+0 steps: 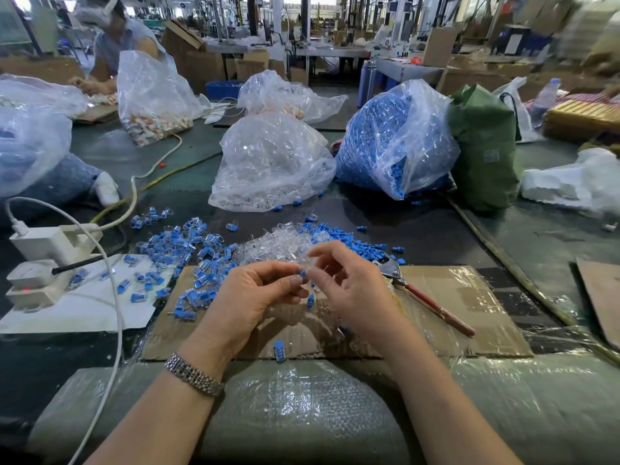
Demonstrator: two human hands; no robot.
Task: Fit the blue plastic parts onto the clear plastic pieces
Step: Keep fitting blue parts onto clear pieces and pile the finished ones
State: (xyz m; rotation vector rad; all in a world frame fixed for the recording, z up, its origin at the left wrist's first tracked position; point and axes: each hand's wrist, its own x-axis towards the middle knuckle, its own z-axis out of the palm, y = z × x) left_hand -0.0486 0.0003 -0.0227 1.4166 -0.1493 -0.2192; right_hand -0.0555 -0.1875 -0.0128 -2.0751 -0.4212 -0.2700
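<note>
My left hand [258, 290] and my right hand [349, 290] meet above a flat cardboard sheet [469, 313]. Between their fingertips sits a small blue plastic part [303, 273], pinched from both sides; a clear piece there is hard to make out. A second blue part [311, 301] shows under my right palm, seemingly held by its lower fingers. Behind the hands lie a heap of clear pieces [278, 243], loose blue parts [349, 239] and assembled pieces [188, 250] to the left. One assembled piece [279, 351] lies near the cardboard's front edge.
Red-handled pliers [426, 300] lie on the cardboard to the right. A bag of clear pieces [271, 162] and a bag of blue parts [385, 139] stand behind. A white power strip with cables [50, 250] sits at left. Another person [117, 38] works far left.
</note>
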